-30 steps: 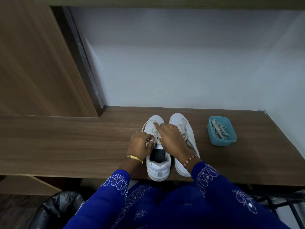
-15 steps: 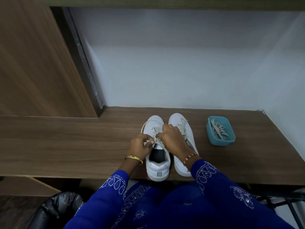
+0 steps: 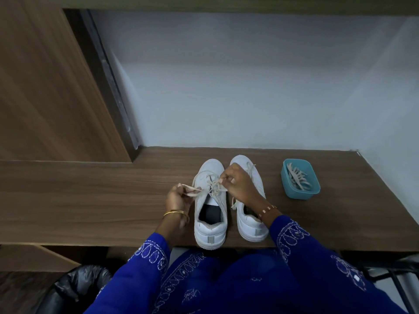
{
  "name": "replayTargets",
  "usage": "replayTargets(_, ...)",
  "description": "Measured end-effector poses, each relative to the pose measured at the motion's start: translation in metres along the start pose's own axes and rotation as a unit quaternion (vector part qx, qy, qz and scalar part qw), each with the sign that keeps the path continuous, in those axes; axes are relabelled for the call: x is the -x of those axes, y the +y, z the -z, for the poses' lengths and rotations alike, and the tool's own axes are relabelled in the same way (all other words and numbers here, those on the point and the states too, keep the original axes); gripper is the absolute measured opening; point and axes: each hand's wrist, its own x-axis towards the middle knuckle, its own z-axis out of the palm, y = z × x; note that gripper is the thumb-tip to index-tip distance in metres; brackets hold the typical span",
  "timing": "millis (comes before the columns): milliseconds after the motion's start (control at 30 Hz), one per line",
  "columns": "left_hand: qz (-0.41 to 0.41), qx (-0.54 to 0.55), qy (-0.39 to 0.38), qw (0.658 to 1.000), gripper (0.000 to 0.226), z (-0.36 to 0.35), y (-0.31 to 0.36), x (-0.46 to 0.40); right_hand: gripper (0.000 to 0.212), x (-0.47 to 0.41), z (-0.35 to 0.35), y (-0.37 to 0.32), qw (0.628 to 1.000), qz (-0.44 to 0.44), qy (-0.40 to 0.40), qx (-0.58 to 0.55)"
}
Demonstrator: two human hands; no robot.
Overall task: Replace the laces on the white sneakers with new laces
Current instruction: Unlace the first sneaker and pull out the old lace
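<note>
Two white sneakers stand side by side on the wooden desk (image 3: 90,200), heels toward me. The left sneaker (image 3: 210,227) has a pale lace (image 3: 217,196) with loose loops over its tongue. My left hand (image 3: 178,198) pinches one lace end and holds it out to the left of the shoe. My right hand (image 3: 238,184) pinches the lace at the middle of the shoe's lacing, reaching across the right sneaker (image 3: 249,227), whose own lace shows near the toe. A teal tub (image 3: 300,179) to the right holds several pale laces.
A white wall rises right behind the desk and on the right side. A wooden panel (image 3: 45,87) stands at the left. A black bin bag (image 3: 74,288) sits on the floor below the desk's front edge, left of my lap.
My left hand has pulled the lace end out to the left, away from the shoe. My right hand has shifted slightly toward the toe, and the lace bow has come loose.
</note>
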Motion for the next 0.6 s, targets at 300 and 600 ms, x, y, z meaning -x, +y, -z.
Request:
replayTargets(300,-0.072,-0.100,0.048,0.991,0.031,-0.010,0.000,-0.007,0.013,0.002,0.000,0.008,0.994,-0.006,0.061,0.094)
replayTargets(600,-0.422,-0.612,-0.062,0.666,0.031,0.006,0.000,-0.002,0.027,0.006,-0.008,0.008,0.916,0.163,-0.009,0.366)
